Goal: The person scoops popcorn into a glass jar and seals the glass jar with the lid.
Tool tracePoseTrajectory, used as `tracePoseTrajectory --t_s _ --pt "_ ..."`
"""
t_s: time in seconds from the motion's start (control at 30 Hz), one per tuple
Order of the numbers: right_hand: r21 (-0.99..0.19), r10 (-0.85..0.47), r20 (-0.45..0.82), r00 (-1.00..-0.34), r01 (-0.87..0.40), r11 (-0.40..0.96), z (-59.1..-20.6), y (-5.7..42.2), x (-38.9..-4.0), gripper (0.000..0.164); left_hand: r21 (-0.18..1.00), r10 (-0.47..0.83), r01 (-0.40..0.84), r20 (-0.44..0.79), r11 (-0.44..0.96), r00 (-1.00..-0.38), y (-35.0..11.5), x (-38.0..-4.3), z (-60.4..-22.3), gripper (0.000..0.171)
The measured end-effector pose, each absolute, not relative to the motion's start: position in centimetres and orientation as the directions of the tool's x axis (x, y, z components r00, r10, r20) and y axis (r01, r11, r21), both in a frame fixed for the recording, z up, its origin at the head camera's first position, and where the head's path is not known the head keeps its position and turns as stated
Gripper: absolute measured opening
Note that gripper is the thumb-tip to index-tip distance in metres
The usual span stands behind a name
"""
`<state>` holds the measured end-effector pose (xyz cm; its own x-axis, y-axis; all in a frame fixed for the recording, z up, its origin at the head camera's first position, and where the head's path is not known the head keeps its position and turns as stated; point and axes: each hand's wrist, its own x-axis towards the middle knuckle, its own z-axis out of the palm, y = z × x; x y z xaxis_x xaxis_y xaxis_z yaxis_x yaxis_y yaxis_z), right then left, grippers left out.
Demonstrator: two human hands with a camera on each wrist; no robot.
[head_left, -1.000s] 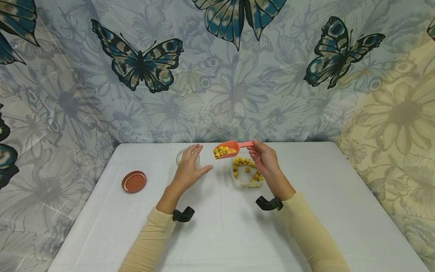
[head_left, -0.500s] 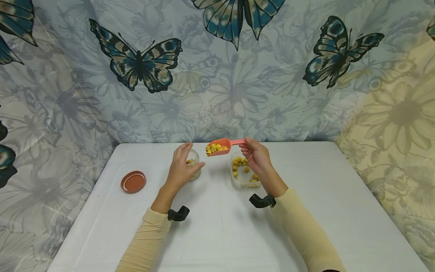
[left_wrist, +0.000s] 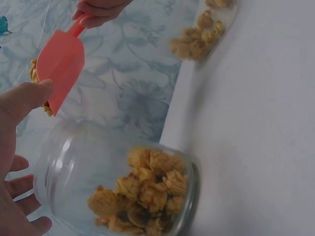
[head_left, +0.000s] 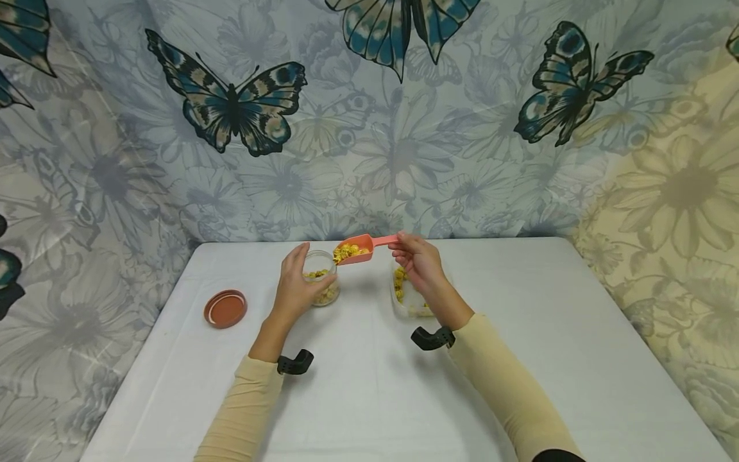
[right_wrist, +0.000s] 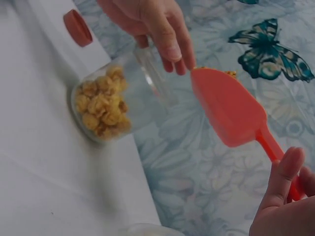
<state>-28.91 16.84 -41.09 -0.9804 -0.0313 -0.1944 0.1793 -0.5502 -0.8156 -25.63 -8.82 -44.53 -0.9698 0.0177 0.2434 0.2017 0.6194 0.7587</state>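
Coral-coloured scoop (head_left: pixel 356 249), heaped with yellow popcorn (head_left: pixel 348 253), is held by its handle in my right hand (head_left: pixel 423 266). The scoop's front edge is over the right side of the glass jar's rim. Popcorn fills the lower part of this glass jar (left_wrist: pixel 142 182), which stands upright on the table. My left hand (head_left: pixel 296 282) is at the jar's mouth, with fingers on the left and thumb on the right, loosely spread; whether it touches the glass is unclear. In the left wrist view the thumb (left_wrist: pixel 29 98) overlaps the scoop.
To the right, partly behind my right hand, a clear plastic container (head_left: pixel 411 310) holds more popcorn. A reddish-brown lid (head_left: pixel 225 309) lies on the white table (head_left: pixel 369 385) at the left. A butterfly-patterned cloth (head_left: pixel 404 160) hangs behind the table.
My right hand has carried the loaded scoop left, from above the plastic container to the jar's rim. My left hand has shifted slightly left, leaving more of the jar in sight.
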Motion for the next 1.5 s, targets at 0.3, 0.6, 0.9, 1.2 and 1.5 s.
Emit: tracePoseTrajectory --t_s 0.3,0.6,0.9,1.2,1.5 --pt "-0.832 -0.027 -0.211 -0.977 0.194 -0.520 -41.6 15.8 -29.2 0.024 0.794 -0.015 0.110 0.148 0.598 -0.989 -9.5 -26.3 -45.7 0.101" --pt "-0.844 -0.049 -0.216 -0.975 0.212 -0.493 -41.7 15.4 -29.2 0.016 0.836 -0.027 0.093 0.128 0.540 -0.991 -10.1 -26.4 -46.8 0.104" --pt "-0.853 -0.016 -0.212 -0.977 0.193 -0.486 -41.6 14.9 -29.1 0.017 0.870 -0.040 0.018 0.043 0.493 -0.998 -10.4 -26.4 -47.3 0.100" --pt "-0.892 0.009 -0.157 -0.988 0.138 -0.431 -40.8 14.2 -29.0 0.014 0.887 -0.044 -0.012 0.009 0.461 -0.999 -10.5 -26.5 -47.8 0.095" --pt "-0.946 -0.007 -0.020 -1.000 0.021 -0.323 -39.3 12.8 -29.5 0.021 0.906 -0.030 -0.005 0.008 0.422 -1.000 -10.5 -26.7 -48.0 0.097"
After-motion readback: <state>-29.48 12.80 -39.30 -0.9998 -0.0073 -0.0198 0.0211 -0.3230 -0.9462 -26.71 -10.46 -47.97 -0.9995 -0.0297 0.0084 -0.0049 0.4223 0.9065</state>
